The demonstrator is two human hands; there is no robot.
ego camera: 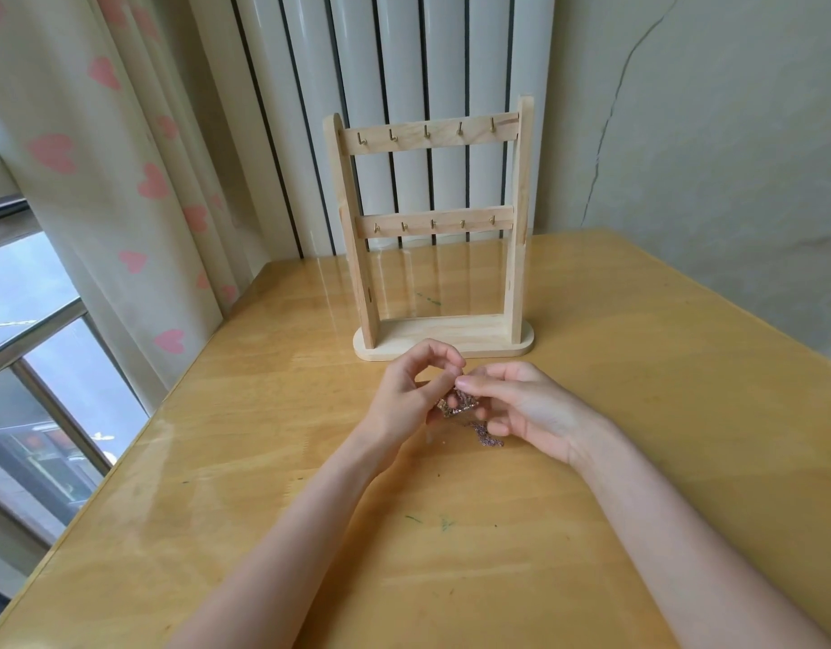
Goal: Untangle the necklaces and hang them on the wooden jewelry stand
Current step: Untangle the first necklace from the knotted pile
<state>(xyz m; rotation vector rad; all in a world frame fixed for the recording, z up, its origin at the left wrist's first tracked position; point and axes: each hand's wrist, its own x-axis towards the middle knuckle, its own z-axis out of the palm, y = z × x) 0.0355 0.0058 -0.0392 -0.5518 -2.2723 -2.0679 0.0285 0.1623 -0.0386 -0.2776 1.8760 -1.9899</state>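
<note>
Both hands are together over the wooden table (638,414), just in front of the base of the wooden jewelry stand (432,227). The left hand (411,391) has its fingers curled and pinches the tangled necklaces (458,405) between thumb and fingers. The right hand (521,405) also holds the tangle: its thumb and forefinger are pressed on the top of the bunch, where they meet the left fingertips. One part of the thin chain (486,435) hangs down from the bunch to the table (I cannot tell if it touches the surface). The stand is upright, with two crossbars, and every small metal hook (426,131) on them is bare. Behind it are a white ribbed radiator (404,63) and, to the left, a curtain with pink hearts (99,133) beside the window (29,320).
</note>
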